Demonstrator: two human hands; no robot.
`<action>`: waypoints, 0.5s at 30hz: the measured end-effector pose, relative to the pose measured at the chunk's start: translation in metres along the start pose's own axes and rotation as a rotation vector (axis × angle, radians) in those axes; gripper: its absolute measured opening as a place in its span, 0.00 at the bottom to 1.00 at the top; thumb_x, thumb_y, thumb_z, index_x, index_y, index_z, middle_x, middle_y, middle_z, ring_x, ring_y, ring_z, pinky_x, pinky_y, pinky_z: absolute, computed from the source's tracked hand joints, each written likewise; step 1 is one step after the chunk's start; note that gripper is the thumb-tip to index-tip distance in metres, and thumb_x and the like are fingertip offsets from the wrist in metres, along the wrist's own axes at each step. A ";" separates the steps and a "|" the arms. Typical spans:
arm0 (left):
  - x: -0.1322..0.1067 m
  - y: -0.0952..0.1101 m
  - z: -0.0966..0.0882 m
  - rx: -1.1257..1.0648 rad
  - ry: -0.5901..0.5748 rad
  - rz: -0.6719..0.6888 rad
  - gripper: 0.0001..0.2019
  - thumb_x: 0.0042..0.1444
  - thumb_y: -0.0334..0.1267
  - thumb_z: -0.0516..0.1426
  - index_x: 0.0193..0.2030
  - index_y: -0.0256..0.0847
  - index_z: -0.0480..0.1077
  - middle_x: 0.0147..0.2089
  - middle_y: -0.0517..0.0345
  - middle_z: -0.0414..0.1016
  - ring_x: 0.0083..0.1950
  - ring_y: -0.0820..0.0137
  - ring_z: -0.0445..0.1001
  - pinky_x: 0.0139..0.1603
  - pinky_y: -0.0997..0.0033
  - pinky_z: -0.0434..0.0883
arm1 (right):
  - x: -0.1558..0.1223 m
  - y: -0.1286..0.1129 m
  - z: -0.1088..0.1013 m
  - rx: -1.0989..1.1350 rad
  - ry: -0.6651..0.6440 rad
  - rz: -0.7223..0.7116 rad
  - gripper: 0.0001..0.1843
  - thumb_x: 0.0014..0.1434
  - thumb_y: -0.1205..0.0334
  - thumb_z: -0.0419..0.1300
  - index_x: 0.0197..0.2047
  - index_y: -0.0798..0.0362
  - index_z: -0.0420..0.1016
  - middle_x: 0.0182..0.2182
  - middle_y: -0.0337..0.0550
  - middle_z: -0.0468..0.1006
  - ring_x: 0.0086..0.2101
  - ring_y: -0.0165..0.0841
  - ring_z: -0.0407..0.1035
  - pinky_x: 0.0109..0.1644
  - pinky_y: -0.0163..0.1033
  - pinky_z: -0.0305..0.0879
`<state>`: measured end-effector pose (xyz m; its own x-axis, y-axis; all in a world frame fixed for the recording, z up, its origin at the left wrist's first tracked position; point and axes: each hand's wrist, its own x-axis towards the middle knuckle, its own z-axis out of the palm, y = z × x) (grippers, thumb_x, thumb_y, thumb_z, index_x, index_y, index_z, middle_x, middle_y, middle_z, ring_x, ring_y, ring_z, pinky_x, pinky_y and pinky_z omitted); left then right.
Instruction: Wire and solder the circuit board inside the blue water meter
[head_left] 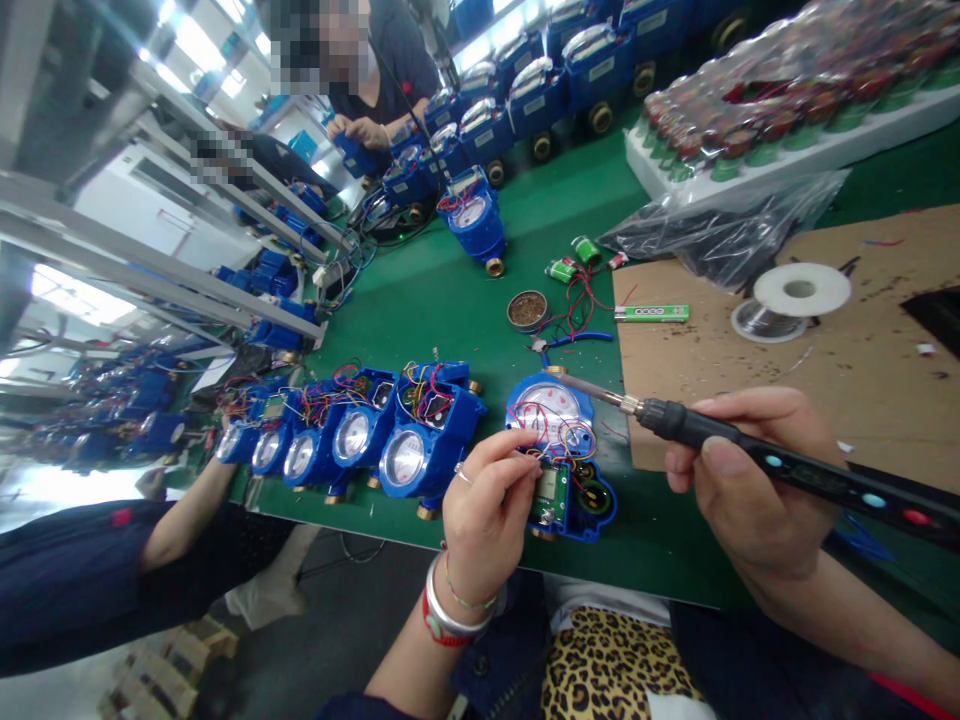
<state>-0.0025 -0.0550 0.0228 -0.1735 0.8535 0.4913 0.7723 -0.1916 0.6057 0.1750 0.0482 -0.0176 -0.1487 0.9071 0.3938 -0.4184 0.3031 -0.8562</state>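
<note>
My right hand (765,480) grips a black soldering iron (720,435), whose metal tip points left, over the upper part of an open blue water meter (551,400). Beside that meter's green circuit board (553,490), my left hand (487,490) is closed in a pinch at a thin wire; the fingertips partly hide it. Several red, yellow and white wires (581,440) loop between the dial and the board, which has a small grey display. The iron's tip is apart from the board.
A row of open blue meters (405,460) stands left. Beyond my hands lie blue-handled cutters (577,338), a round tin (527,311), green batteries (561,269) and a solder spool (802,290) on cardboard (697,370). A co-worker's arm (187,510) reaches in from the left; another person sits opposite.
</note>
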 end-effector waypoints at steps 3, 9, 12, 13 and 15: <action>-0.001 0.000 0.000 -0.014 0.005 0.014 0.11 0.55 0.20 0.57 0.40 0.39 0.70 0.49 0.52 0.74 0.41 0.73 0.75 0.41 0.72 0.76 | 0.000 0.001 0.000 -0.001 0.007 0.000 0.09 0.59 0.68 0.60 0.44 0.54 0.71 0.22 0.35 0.74 0.19 0.30 0.68 0.16 0.36 0.62; -0.001 0.001 0.000 0.007 -0.023 0.060 0.11 0.55 0.19 0.56 0.39 0.39 0.71 0.50 0.50 0.73 0.38 0.74 0.74 0.38 0.73 0.76 | 0.002 0.002 0.001 -0.014 0.043 -0.010 0.09 0.58 0.66 0.61 0.43 0.53 0.72 0.22 0.35 0.74 0.18 0.31 0.67 0.14 0.36 0.62; -0.002 0.000 0.000 0.024 -0.023 0.075 0.12 0.55 0.19 0.55 0.41 0.38 0.71 0.50 0.49 0.73 0.39 0.73 0.74 0.38 0.72 0.76 | 0.001 0.002 0.000 -0.028 0.043 -0.009 0.09 0.58 0.65 0.61 0.43 0.53 0.72 0.22 0.35 0.74 0.18 0.31 0.67 0.15 0.36 0.62; -0.003 0.000 0.000 0.027 -0.025 0.078 0.12 0.55 0.19 0.56 0.41 0.39 0.71 0.50 0.49 0.73 0.39 0.73 0.74 0.39 0.71 0.76 | 0.001 0.003 0.000 -0.033 0.046 -0.006 0.09 0.58 0.65 0.61 0.43 0.53 0.72 0.22 0.35 0.74 0.18 0.31 0.67 0.15 0.36 0.62; -0.004 -0.001 0.000 0.034 -0.027 0.078 0.13 0.55 0.19 0.56 0.42 0.39 0.71 0.50 0.49 0.73 0.40 0.72 0.74 0.39 0.71 0.76 | 0.001 0.004 0.000 -0.044 0.059 0.005 0.09 0.58 0.64 0.61 0.43 0.53 0.71 0.22 0.35 0.74 0.18 0.31 0.67 0.16 0.36 0.63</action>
<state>-0.0026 -0.0587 0.0200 -0.0958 0.8495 0.5188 0.8030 -0.2421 0.5447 0.1732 0.0500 -0.0206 -0.0974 0.9239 0.3700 -0.3776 0.3097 -0.8726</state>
